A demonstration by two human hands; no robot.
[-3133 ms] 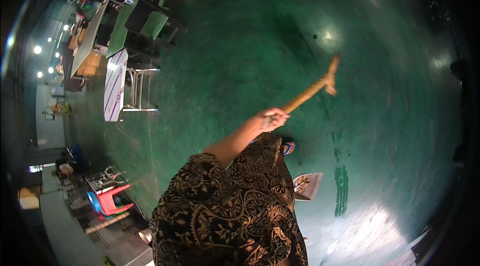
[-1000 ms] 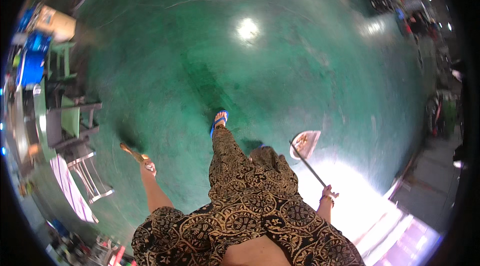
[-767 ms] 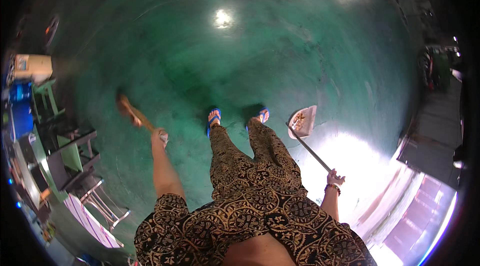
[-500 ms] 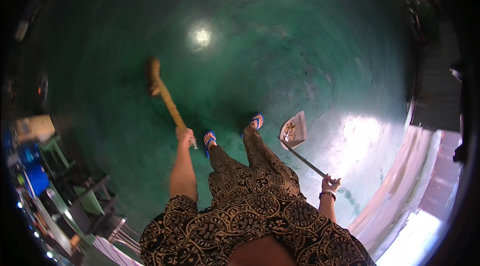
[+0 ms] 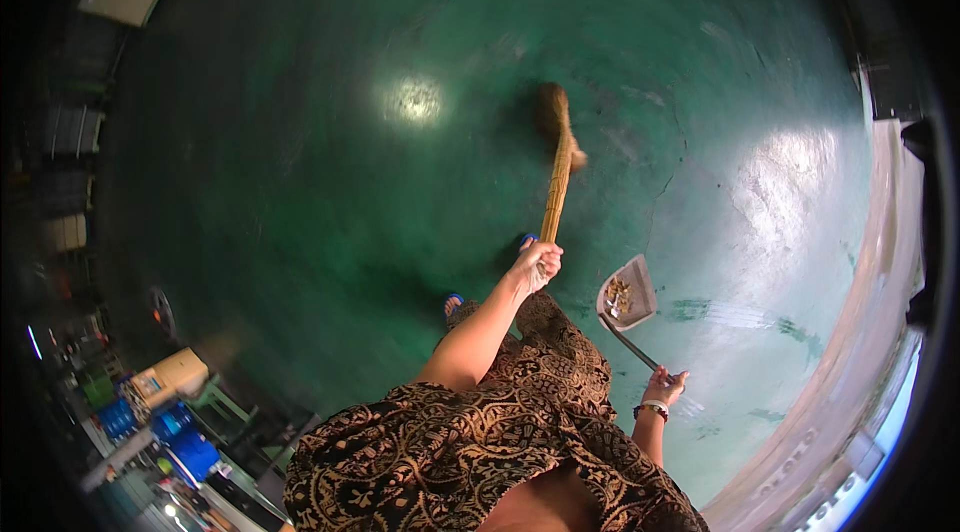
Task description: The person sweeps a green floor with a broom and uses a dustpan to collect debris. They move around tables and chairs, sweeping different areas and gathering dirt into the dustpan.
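Left hand [image 5: 537,266] wrapped tight round ribbed yellow broom [image 5: 557,187], ahead-left of dustpan [image 5: 642,277] | right hand [image 5: 665,388] loosely round dustpan's slim handle [image 5: 630,346] | broom head [image 5: 562,117] blurred, seemingly fibrous | glossy green floor [image 5: 310,162] stretches wide, left of dustpan

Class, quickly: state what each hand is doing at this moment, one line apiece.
Left hand: closed, holding the broom.
Right hand: holding the dark handle of the dustpan.

A long, pale, curved band [image 5: 868,347] at the near right bears grey, letter-like marks [image 5: 785,477], too blurred to read; no writing is legible.
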